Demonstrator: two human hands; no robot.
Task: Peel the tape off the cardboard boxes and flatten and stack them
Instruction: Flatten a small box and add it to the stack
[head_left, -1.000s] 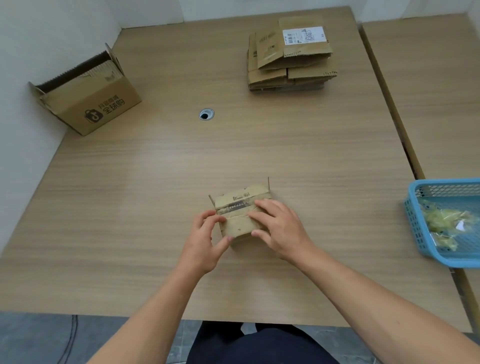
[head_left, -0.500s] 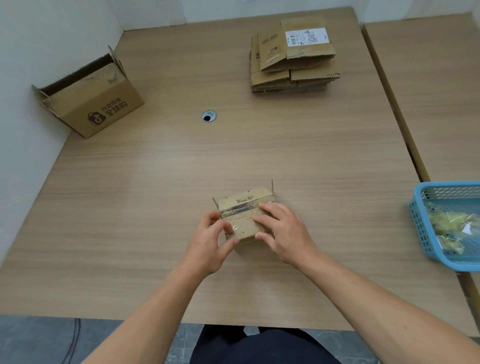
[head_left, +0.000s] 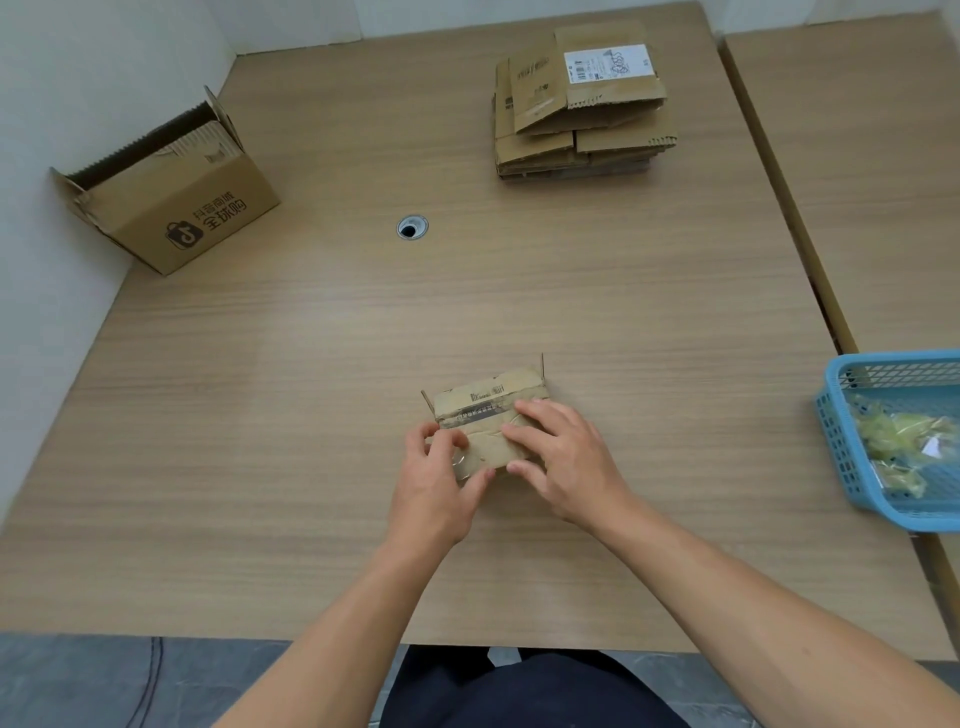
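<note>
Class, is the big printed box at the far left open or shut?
Open: the printed box has flaps standing up and a dark interior showing.

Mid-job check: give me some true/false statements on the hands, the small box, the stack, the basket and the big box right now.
1. The left hand pinches clear tape at the left end of the small box. True.
2. The right hand is lifted clear of the small box. False: it rests on the box's top.
3. The stack of flattened boxes lies on the far part of the table. True.
4. The blue basket sits at the table's left edge. False: it sits at the right edge and holds crumpled tape.
5. The large box is flattened. False: it stands open at the far left.
</note>
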